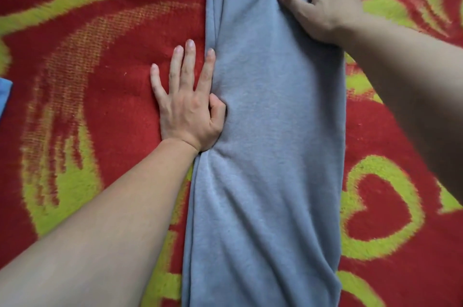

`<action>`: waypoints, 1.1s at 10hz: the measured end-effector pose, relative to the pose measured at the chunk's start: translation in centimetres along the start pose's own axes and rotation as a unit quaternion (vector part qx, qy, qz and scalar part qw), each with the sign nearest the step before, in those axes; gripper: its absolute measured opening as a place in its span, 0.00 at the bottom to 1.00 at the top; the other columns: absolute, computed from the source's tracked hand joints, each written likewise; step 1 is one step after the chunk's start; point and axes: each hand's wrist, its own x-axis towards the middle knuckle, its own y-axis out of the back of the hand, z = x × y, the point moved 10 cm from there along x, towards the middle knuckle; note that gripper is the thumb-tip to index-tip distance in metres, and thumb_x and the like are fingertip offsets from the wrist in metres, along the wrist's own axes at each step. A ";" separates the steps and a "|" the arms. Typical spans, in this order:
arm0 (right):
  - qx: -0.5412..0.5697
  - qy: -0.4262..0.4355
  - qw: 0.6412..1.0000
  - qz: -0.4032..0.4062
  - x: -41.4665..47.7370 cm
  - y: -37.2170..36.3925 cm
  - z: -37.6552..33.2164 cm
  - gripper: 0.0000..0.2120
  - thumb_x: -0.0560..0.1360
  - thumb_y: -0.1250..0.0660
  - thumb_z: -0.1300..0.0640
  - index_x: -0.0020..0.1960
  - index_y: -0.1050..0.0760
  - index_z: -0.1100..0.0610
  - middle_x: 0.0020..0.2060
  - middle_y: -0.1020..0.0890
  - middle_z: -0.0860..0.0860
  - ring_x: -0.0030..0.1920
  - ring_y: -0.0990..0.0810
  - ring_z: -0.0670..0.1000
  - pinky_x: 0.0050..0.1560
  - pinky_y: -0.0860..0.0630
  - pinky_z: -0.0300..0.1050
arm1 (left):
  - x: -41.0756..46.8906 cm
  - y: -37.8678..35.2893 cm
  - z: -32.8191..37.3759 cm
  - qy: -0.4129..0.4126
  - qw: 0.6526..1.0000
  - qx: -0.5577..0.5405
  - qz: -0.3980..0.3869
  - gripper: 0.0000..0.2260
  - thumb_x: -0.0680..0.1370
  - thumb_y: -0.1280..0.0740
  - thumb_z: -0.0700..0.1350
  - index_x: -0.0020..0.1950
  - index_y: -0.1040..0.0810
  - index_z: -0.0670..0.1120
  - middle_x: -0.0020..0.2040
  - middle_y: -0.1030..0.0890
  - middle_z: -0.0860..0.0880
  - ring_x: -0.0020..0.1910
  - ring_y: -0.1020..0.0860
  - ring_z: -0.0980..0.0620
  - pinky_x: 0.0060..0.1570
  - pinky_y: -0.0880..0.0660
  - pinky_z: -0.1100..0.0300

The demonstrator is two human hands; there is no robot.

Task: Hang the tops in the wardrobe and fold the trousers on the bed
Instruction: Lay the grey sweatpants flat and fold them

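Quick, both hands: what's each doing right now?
Left hand: open, flat on the blanket, thumb against the edge of the trousers.
Right hand: open, palm flat on the trousers.

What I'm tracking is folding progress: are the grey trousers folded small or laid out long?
Laid out long: the trousers run as one strip across the blanket, top to bottom; no crosswise fold shows.

A fluffy red blanket [105, 111] with yellow-green swirls, and a heart at lower right, fills the frame.
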 end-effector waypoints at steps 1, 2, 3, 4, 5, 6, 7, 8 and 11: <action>0.124 -0.027 0.984 0.127 -0.5 3.0 1.3 0.40 0.73 0.44 0.29 0.76 0.36 0.56 0.73 0.32 0.56 0.75 0.37 0.56 0.75 0.45 0.44 | 0.0 0.0 0.0 0.001 1.000 -0.001 -0.003 0.33 0.74 0.43 0.50 0.80 0.41 0.49 0.80 0.43 0.42 0.79 0.45 0.44 0.73 0.51 0.34; 0.243 -0.178 0.943 0.143 -1.0 3.5 5.2 0.34 0.70 0.39 0.30 0.64 0.28 0.54 0.61 0.22 0.50 0.62 0.24 0.48 0.62 0.33 0.37 | 0.0 0.0 0.1 0.001 1.000 0.005 -0.006 0.33 0.74 0.43 0.51 0.80 0.41 0.49 0.80 0.44 0.42 0.79 0.45 0.44 0.73 0.51 0.34; 0.343 -0.231 0.909 0.042 -0.3 2.0 5.4 0.19 0.67 0.33 0.33 0.40 0.28 0.49 0.37 0.23 0.41 0.36 0.24 0.39 0.39 0.26 0.40 | 0.0 -0.2 0.0 0.002 1.000 0.004 -0.012 0.33 0.74 0.44 0.51 0.80 0.42 0.49 0.80 0.44 0.43 0.79 0.46 0.44 0.73 0.51 0.34; 0.383 -0.257 0.885 -0.069 -0.3 0.6 4.7 0.25 0.65 0.29 0.33 0.56 0.23 0.46 0.46 0.16 0.46 0.42 0.16 0.53 0.41 0.20 0.61 | 0.0 -0.3 0.0 0.000 1.000 0.004 -0.016 0.33 0.74 0.44 0.51 0.80 0.42 0.49 0.80 0.44 0.43 0.79 0.46 0.44 0.73 0.52 0.34; 0.391 -0.246 0.881 -0.101 -0.5 0.0 4.0 0.23 0.66 0.27 0.32 0.54 0.21 0.44 0.47 0.15 0.46 0.43 0.16 0.54 0.42 0.22 0.59 | 0.1 -0.3 0.0 -0.001 1.000 0.001 -0.015 0.33 0.74 0.45 0.51 0.80 0.42 0.49 0.80 0.45 0.43 0.79 0.46 0.44 0.74 0.52 0.35; 0.417 -0.195 0.886 -0.055 -0.7 0.5 3.5 0.26 0.63 0.27 0.29 0.53 0.20 0.46 0.47 0.15 0.41 0.44 0.15 0.44 0.39 0.21 0.46 | 0.1 -0.5 0.0 -0.002 1.000 0.005 -0.015 0.33 0.74 0.45 0.51 0.80 0.43 0.50 0.80 0.45 0.43 0.79 0.46 0.44 0.74 0.52 0.35; 0.408 -0.173 0.895 -0.057 -1.7 -0.4 3.6 0.27 0.57 0.28 0.29 0.46 0.24 0.48 0.41 0.19 0.39 0.42 0.19 0.38 0.37 0.24 0.34 | 0.0 -0.7 0.0 -0.003 1.000 0.014 -0.024 0.32 0.75 0.46 0.52 0.80 0.44 0.50 0.81 0.45 0.43 0.80 0.47 0.45 0.74 0.52 0.35; 0.399 -0.176 0.900 0.020 -4.3 0.4 4.3 0.16 0.67 0.32 0.35 0.45 0.26 0.46 0.39 0.22 0.39 0.39 0.22 0.36 0.36 0.25 0.32 | 0.4 -1.0 -0.3 0.008 0.999 0.023 -0.037 0.32 0.75 0.48 0.53 0.81 0.46 0.51 0.81 0.48 0.44 0.80 0.49 0.46 0.74 0.54 0.35; 0.341 -0.210 0.915 0.060 -21.4 -3.0 6.5 0.26 0.74 0.35 0.32 0.59 0.24 0.52 0.51 0.21 0.43 0.53 0.23 0.43 0.55 0.29 0.39 | -0.4 -0.3 -0.3 0.016 0.998 -0.026 -0.060 0.30 0.79 0.54 0.53 0.81 0.51 0.49 0.82 0.50 0.45 0.80 0.53 0.47 0.76 0.58 0.38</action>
